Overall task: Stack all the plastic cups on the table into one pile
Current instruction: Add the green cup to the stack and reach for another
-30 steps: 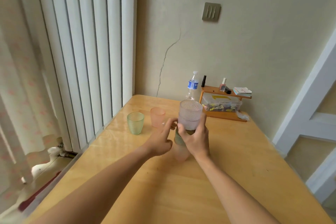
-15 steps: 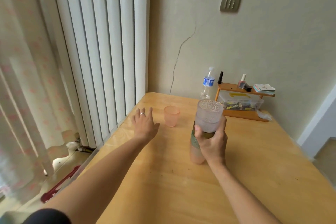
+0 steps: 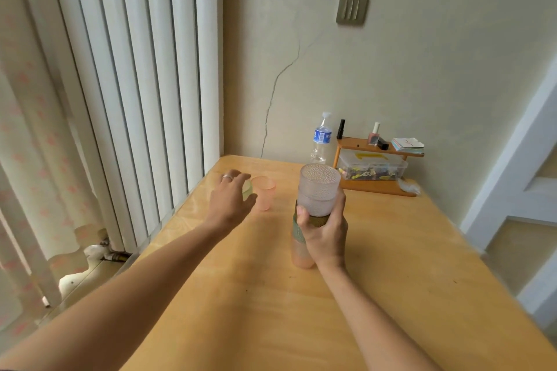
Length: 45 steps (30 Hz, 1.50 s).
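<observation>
A pile of nested plastic cups [image 3: 319, 187] stands on the wooden table [image 3: 391, 265], with a frosted clear cup on top, a green one lower and a pink one at the bottom. My right hand [image 3: 325, 233] grips the pile around its middle. A single pink cup [image 3: 264, 193] stands upright at the far left of the table. Just left of it, my left hand [image 3: 230, 200] curls around a green cup [image 3: 247, 189], which shows only as a sliver between thumb and fingers.
A water bottle [image 3: 321, 140] and a small wooden shelf [image 3: 376, 187] with a clear box of small items stand against the back wall. A white radiator [image 3: 135, 99] runs along the table's left edge.
My left hand has left the pile, reached out to the far left and closed over the green cup, which it now hides. My right hand has kept its hold on the pile.
</observation>
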### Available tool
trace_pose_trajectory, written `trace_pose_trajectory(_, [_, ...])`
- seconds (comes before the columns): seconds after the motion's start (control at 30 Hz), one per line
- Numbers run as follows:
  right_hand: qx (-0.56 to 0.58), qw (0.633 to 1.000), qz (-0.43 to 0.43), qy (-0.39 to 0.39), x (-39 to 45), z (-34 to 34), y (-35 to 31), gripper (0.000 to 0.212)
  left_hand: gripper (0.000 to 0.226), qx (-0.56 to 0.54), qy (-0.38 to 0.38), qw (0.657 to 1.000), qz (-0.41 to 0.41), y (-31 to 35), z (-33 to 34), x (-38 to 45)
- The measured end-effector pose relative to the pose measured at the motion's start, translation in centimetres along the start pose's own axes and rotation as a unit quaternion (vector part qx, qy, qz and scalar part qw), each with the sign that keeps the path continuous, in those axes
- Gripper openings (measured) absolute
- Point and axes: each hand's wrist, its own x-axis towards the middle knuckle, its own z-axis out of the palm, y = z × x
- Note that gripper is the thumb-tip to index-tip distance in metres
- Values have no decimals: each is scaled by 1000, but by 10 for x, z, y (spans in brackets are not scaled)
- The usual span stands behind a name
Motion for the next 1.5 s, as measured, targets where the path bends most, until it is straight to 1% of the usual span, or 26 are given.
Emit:
trace_pose_trajectory(0.1, [-3, 1000, 0, 0, -1, -1, -2, 81, 49, -57, 70, 994, 57, 37, -20, 4])
trace_pose_trajectory(0.23, [2, 1000, 4, -2, -2, -2, -2, 85, 45, -158, 160, 967, 118, 91, -48, 8])
trace_pose_trajectory(0.3, [2, 1000, 9, -4, -3, -3, -2, 87, 46, -180, 180, 954, 158, 114, -58, 7])
trace_pose_trajectory(0.4, [5, 1000, 13, -14, -4, -5, -4, 86, 47, -178, 196, 940, 214, 138, -66, 5])
trace_pose_trajectory(0.47, [8, 1000, 14, -21, -4, -6, -6, 85, 47, -166, 182, 942, 230, 149, -67, 3])
trace_pose_trajectory(0.7, [13, 999, 5, -49, -2, -11, -10, 82, 50, -108, 44, 961, 250, 149, -49, -10])
trace_pose_trajectory(0.77, [2, 999, 6, -52, -3, -12, -9, 83, 50, -94, 21, 963, 251, 148, -45, -14])
trace_pose_trajectory(1.0, [-14, 996, 11, -92, 7, -19, -14, 83, 47, -104, 27, 965, 238, 150, -39, -19])
trace_pose_trajectory(1.17, [-14, 998, 5, -68, 27, -17, -28, 95, 48, -116, 50, 962, 243, 150, -34, -21])
trace_pose_trajectory(1.3, [-41, 998, -7, -56, 31, -9, -27, 80, 53, -126, 44, 961, 244, 147, -33, -20])
trace_pose_trajectory(1.37, [-10, 999, -4, -40, 27, -8, -27, 77, 51, -166, 44, 955, 243, 145, -34, -20])
trace_pose_trajectory(1.43, [35, 999, 2, -26, 23, -6, -28, 79, 47, -232, 47, 943, 236, 138, -36, -19])
trace_pose_trajectory(1.5, [57, 998, 2, 3, 20, -1, -28, 78, 44, -292, 74, 931, 207, 127, -35, -14])
